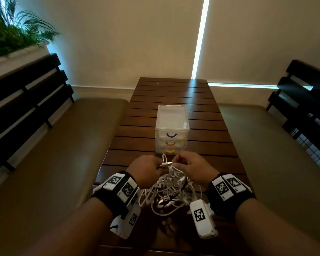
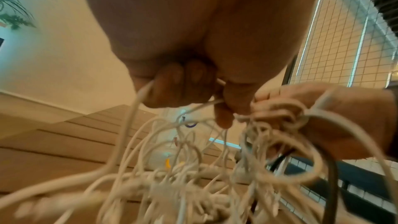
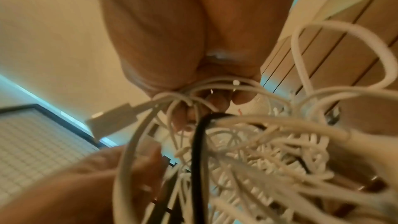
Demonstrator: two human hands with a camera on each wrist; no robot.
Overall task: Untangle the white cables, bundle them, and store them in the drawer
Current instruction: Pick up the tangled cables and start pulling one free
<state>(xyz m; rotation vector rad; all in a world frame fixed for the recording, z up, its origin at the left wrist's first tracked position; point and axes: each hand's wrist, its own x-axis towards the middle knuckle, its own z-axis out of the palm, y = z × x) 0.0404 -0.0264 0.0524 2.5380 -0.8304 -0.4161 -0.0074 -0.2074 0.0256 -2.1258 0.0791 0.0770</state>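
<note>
Pinched between left hand [image 1: 146, 171] and right hand [image 1: 190, 169]: tangled white cables [image 1: 166, 191], apparently still knotted. Clear plastic three-drawer unit [image 1: 172, 130] at 12 o'clock, shut; bundling, storing outstanding.

Black wristbands [image 1: 118, 193], white coded tags [image 1: 199, 214]

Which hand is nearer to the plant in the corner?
Left. The left hand grips cables on the side of the table where the plant stands; the right hand holds cables on the far side from it.
</note>
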